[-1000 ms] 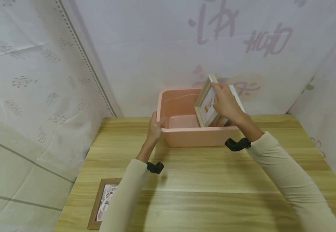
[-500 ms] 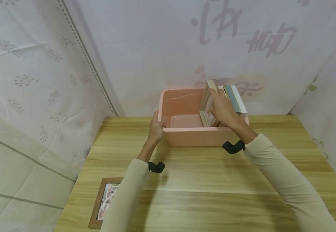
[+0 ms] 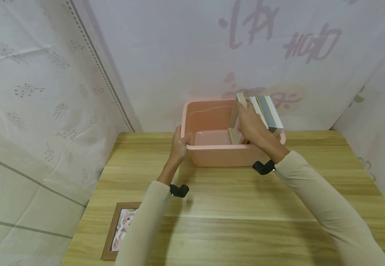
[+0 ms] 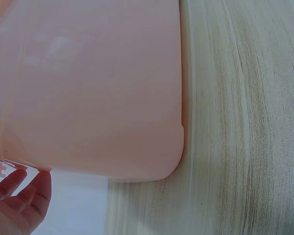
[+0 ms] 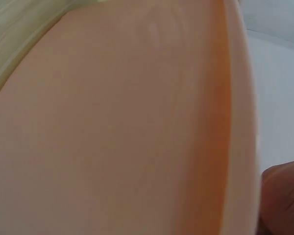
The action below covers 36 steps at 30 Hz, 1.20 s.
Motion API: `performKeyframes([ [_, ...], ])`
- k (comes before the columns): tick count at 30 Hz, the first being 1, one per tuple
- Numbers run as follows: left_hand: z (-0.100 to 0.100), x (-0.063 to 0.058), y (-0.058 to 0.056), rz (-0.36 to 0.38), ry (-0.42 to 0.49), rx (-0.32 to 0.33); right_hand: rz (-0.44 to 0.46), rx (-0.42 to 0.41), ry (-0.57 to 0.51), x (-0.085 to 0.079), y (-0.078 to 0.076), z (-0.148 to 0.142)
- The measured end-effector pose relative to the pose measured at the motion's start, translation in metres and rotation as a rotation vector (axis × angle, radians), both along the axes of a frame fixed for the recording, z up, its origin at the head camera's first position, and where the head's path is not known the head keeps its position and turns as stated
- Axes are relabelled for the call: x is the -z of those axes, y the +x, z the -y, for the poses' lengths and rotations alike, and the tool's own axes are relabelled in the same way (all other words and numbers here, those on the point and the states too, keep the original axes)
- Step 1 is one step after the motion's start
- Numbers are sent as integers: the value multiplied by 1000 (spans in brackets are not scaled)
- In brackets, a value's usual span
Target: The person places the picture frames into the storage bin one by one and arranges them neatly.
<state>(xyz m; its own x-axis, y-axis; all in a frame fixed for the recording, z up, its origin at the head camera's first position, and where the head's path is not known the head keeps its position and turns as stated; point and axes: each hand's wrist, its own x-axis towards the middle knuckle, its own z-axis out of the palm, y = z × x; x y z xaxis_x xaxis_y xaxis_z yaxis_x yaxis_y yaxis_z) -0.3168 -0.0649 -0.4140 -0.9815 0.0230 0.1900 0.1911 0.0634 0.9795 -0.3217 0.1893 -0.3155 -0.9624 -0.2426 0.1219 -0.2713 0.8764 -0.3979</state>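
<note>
A pink plastic bin [image 3: 215, 147] stands at the back of the wooden table. At its left front corner my left hand [image 3: 179, 146] grips the rim; in the left wrist view the fingertips [image 4: 44, 178] show at the bin's edge. My right hand [image 3: 250, 123] reaches over the bin and holds a pale wood picture frame [image 3: 241, 98], which stands upright inside and covers part of its own picture. To the right of it, several upright flat pieces with white and blue-grey edges [image 3: 268, 111] lean in the bin's right end. In the right wrist view the bin's wall [image 5: 112, 122] hides most of the hand.
A brown picture frame [image 3: 112, 231] with a cat picture lies at the table's front left, partly under the left sleeve [image 3: 145, 221]. A printed cloth wall [image 3: 165, 66] rises right behind the bin. The wooden tabletop [image 3: 232, 207] stretches in front.
The pale picture frame, tilted with its picture facing out, has turned more upright and sunk slightly in the bin with the right hand. The left hand keeps its grip on the rim.
</note>
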Motion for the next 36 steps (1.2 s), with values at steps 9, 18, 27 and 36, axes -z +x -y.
performKeyframes([
  [9,-6,0,-1,10,10,10,-78,-14,68,11,0,2],
  [18,-10,-2,-2,0,1,6,-114,19,160,9,-1,3],
  [27,-4,-4,-2,16,-21,-28,-88,57,281,12,-2,9],
  [36,-1,-2,0,12,-10,-35,-203,30,556,18,-2,13],
])
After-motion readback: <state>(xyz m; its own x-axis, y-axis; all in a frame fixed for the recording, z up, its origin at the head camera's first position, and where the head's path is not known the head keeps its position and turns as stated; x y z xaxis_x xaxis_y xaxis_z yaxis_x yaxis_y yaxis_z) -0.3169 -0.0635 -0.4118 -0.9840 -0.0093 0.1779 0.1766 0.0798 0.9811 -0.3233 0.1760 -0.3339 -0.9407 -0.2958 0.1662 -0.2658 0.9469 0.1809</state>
